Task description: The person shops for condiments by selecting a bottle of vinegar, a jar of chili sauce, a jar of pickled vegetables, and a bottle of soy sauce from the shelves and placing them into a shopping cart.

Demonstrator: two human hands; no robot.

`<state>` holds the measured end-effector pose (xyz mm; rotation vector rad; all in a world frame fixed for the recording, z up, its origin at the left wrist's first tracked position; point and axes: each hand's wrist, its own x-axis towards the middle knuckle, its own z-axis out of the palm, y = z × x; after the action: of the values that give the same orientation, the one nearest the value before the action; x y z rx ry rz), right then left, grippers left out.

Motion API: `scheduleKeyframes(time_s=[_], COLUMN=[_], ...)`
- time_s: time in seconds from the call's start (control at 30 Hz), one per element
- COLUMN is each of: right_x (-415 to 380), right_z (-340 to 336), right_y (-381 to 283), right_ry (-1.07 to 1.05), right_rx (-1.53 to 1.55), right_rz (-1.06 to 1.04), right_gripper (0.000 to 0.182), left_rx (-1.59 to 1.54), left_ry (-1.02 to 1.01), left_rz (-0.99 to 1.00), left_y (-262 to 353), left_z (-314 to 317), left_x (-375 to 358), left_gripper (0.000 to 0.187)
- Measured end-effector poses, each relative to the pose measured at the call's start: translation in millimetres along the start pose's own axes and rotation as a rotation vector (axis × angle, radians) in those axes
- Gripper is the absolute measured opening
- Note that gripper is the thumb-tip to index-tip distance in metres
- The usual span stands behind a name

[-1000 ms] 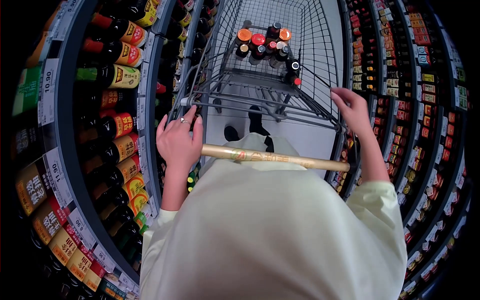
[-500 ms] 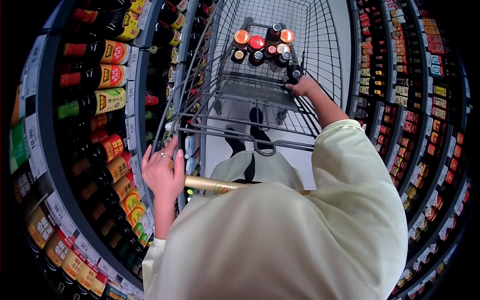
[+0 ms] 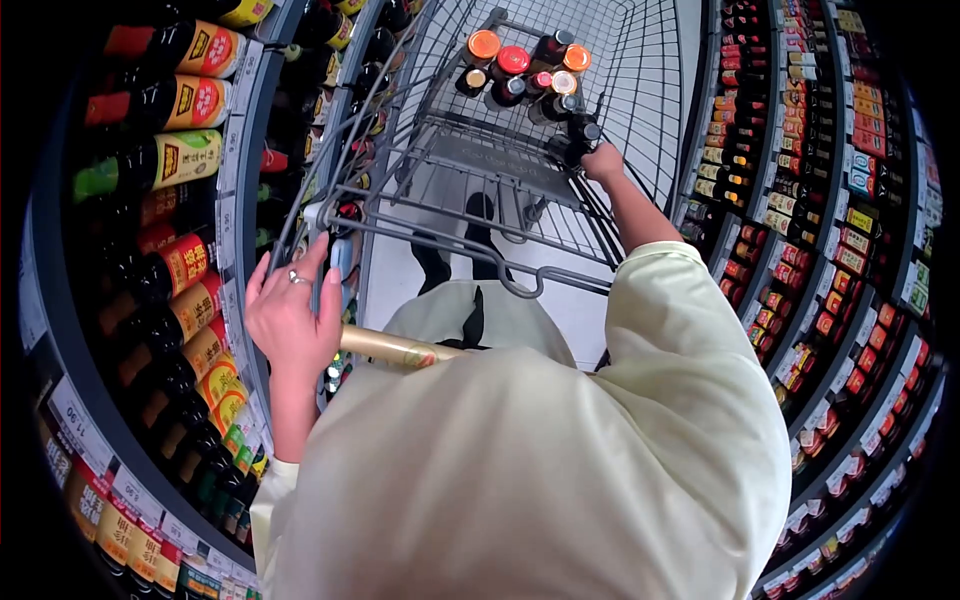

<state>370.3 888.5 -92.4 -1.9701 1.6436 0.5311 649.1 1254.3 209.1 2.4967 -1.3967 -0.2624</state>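
My right hand [image 3: 602, 163] reaches down into the shopping cart [image 3: 480, 233], its fingers closed round a dark bottle [image 3: 578, 146]. That bottle stands close beside a cluster of dark bottles [image 3: 552, 48] and jars with orange and red lids [image 3: 512, 61]. The far side of my grip is hidden. At the left end of the tan cart handle [image 3: 385, 345], my left hand [image 3: 293, 312] lies with fingers stretched and apart, a ring on one finger. Its fingertips come up near the cart's corner.
On the left, a shelf holds rows of sauce bottles [image 3: 190, 155] with price tags [image 3: 80, 425], close to my left hand. Shelves of small jars and bottles [image 3: 790, 270] line the right. My feet [image 3: 480, 225] show on the pale floor through the cart's frame.
The shelves, cart and my arms have shifted in view, with both hands now further left and slightly higher. My right hand keeps hold of the dark bottle; my left fingers remain spread.
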Motion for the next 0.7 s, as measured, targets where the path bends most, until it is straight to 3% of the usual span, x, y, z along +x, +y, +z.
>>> scheduleKeyframes(time_s=[0.17,0.3,0.7], right_x=[8.4,7.2,3.5], right_z=[-6.0,-16.1,3.9], right_y=[12.4,17.3,10.2], right_ry=[0.125,0.087,0.08], right_rx=[0.012,0.109,0.016], right_rz=[0.012,0.046,-0.008], right_gripper=[0.023,0.022,0.031], left_rx=[-0.002,-0.005,0.013], left_ry=[0.038,0.056,-0.002], left_rz=[0.026,0.036,0.011], left_y=[0.6,0.7,1.2], left_z=[2.4,2.5,1.4], left_x=[4.1,6.1,3.6], left_gripper=[0.032,0.032,0.031])
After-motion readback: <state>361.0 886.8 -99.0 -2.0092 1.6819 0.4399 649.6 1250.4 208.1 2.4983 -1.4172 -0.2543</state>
